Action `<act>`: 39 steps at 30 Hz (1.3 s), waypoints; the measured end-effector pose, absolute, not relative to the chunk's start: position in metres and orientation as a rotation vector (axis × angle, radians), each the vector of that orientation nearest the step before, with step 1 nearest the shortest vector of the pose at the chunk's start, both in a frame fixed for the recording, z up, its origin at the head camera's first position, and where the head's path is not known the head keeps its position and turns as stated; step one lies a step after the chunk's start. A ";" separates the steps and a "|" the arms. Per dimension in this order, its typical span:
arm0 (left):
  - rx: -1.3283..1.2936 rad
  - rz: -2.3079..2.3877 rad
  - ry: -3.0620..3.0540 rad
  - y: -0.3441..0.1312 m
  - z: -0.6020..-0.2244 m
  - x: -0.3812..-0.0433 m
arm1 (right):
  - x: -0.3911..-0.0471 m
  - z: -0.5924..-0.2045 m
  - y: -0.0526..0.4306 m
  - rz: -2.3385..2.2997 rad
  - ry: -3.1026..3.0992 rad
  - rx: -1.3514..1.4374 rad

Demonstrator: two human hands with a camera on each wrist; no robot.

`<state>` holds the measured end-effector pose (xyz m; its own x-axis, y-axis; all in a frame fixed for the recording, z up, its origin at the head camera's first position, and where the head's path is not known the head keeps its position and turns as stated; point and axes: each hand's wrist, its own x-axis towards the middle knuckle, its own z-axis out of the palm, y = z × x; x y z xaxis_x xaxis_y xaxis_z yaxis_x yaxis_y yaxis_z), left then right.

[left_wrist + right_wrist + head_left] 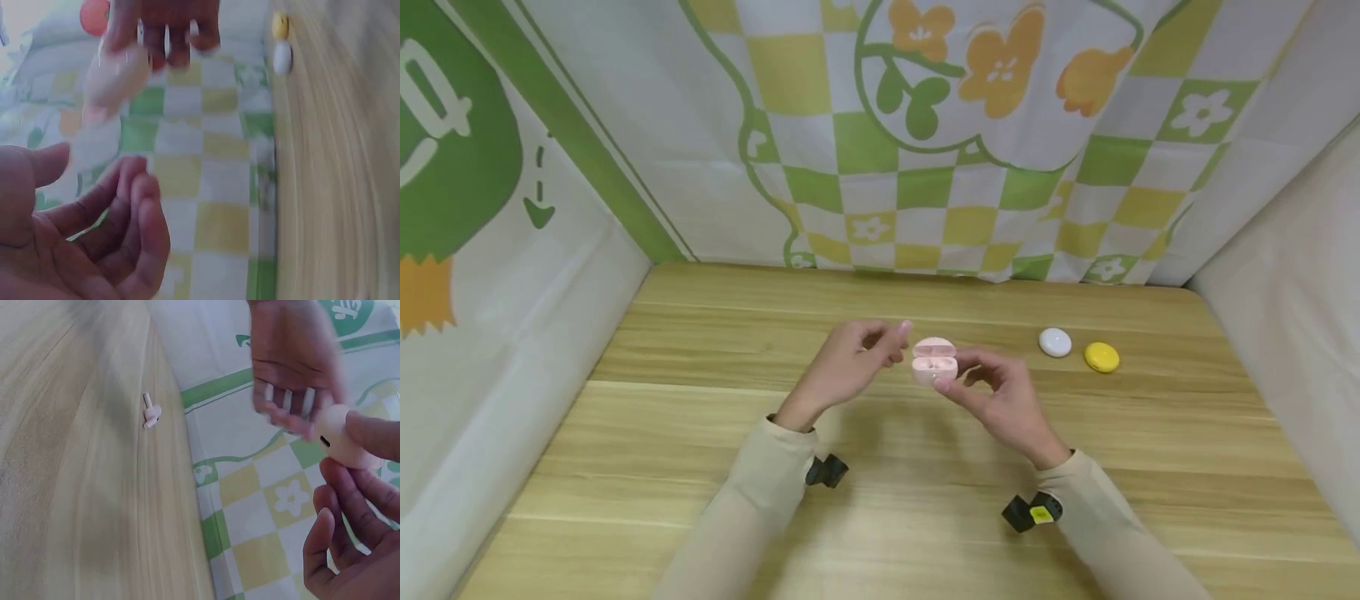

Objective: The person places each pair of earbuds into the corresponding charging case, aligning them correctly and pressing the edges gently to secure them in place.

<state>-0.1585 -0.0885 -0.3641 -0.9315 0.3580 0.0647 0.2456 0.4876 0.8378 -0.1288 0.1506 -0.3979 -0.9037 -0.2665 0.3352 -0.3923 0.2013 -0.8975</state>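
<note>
A glossy pink earbud charging case [935,372], its lid raised, is held above the table by my right hand [1003,400]. The thumb presses its front, and fingers support it from the other side. In the right wrist view, a small dark port shows on the case [342,439]. My left hand [853,362] hovers just left of the case, fingers loosely bent. The left wrist view shows the left hand [94,237] with nothing between thumb and fingers. A pink earbud [151,415] lies on the wooden table in the right wrist view; I cannot make it out in the head view.
On the wooden table [910,508], a round white case [1055,342] and a round yellow case [1102,357] lie at the back right. A checkered, flower-printed cloth [925,217] hangs along the back edge. Pale fabric walls rise at both sides.
</note>
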 end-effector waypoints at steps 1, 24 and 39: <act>0.499 1.357 2.676 -0.095 -0.366 -0.161 | -0.129 -0.398 0.152 1.812 -2.369 0.611; 0.584 1.104 2.746 -0.119 -0.401 -0.170 | -0.129 -0.404 0.157 1.815 -2.483 0.512; 1.104 1.515 2.813 -0.078 -0.352 -0.143 | -0.128 -0.397 0.153 1.809 -2.432 0.539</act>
<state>-0.1429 -0.0785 -0.3518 -0.7614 0.4298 0.4852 0.6417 0.3938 0.6581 -0.1277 0.1532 -0.3971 -0.9367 -0.2396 0.2554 -0.3134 0.2487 -0.9165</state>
